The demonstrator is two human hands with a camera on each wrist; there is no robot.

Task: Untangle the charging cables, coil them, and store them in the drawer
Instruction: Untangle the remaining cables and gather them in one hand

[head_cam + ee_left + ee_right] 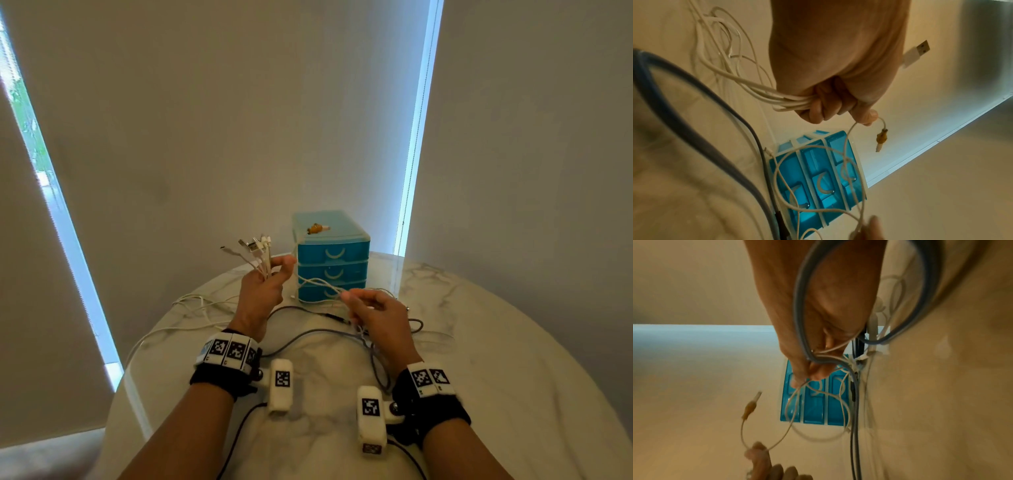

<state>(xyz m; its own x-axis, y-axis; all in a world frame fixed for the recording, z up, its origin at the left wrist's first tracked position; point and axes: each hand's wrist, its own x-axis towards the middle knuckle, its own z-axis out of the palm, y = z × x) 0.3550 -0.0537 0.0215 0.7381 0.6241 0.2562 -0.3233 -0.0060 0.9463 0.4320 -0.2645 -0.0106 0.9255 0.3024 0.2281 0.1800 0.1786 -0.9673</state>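
Observation:
My left hand (279, 269) is raised and grips a bundle of white cable ends (262, 263), whose plugs (251, 246) fan upward. In the left wrist view this bundle (789, 99) runs into its fist, and its fingertip also pinches a thin white cable ending in an orange-capped plug (881, 138). My right hand (349, 298) pinches the same thin white cable (795, 395) in front of the blue three-drawer unit (330, 260), whose drawers are all shut. A grey cable (803, 308) loops over my right palm.
More white cable (191, 308) lies loose on the round marble table (479, 342) to the left, and the grey cable (308, 334) snakes between my wrists. Closed blinds stand behind the table. The table's edge (118, 394) curves close on the left.

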